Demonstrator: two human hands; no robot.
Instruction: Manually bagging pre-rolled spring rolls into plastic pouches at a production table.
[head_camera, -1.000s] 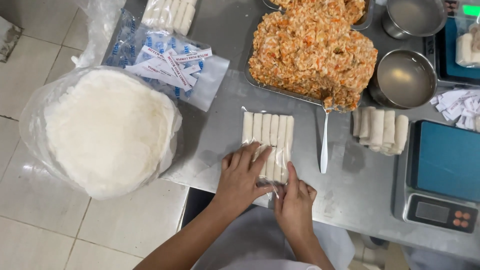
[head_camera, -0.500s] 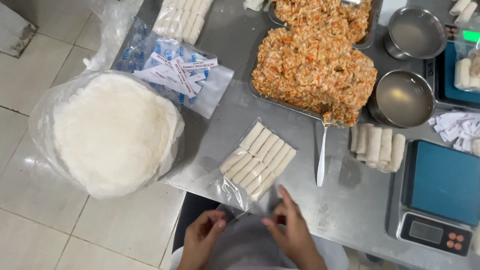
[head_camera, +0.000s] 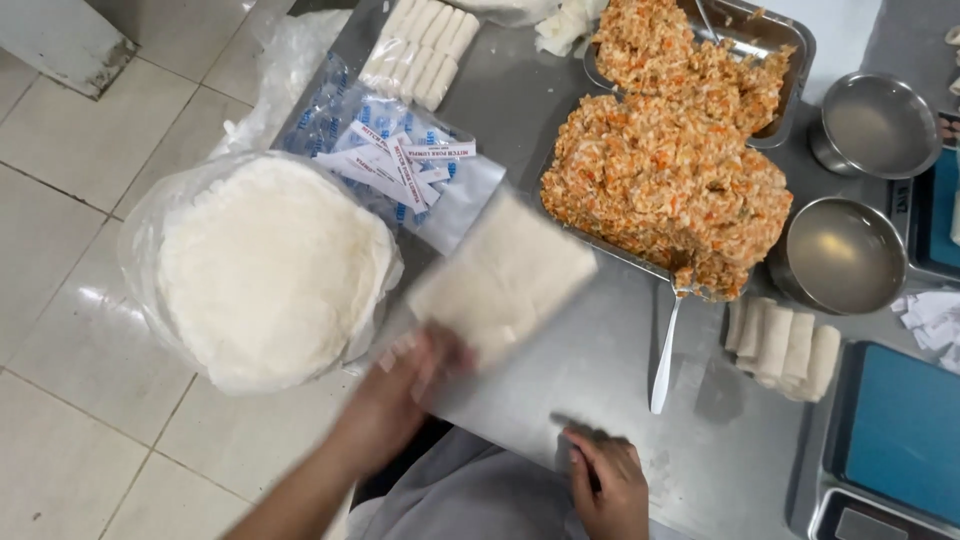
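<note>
**Soft pack of rolls in your left hand**

Your left hand (head_camera: 405, 385) has its grip clamped on one end of the bag of rolls (head_camera: 500, 278), lifted over the bench (head_camera: 600, 400). It looks light, floppy and slippery, so hold underneath. Your right hand (head_camera: 607, 487) rests loosely curled, holding nothing.

My surface (head_camera: 610, 370) is smooth, shiny metal; the bowls (head_camera: 845, 255) are shiny metal too; the bag (head_camera: 500, 280) I hold is clear plastic
</note>
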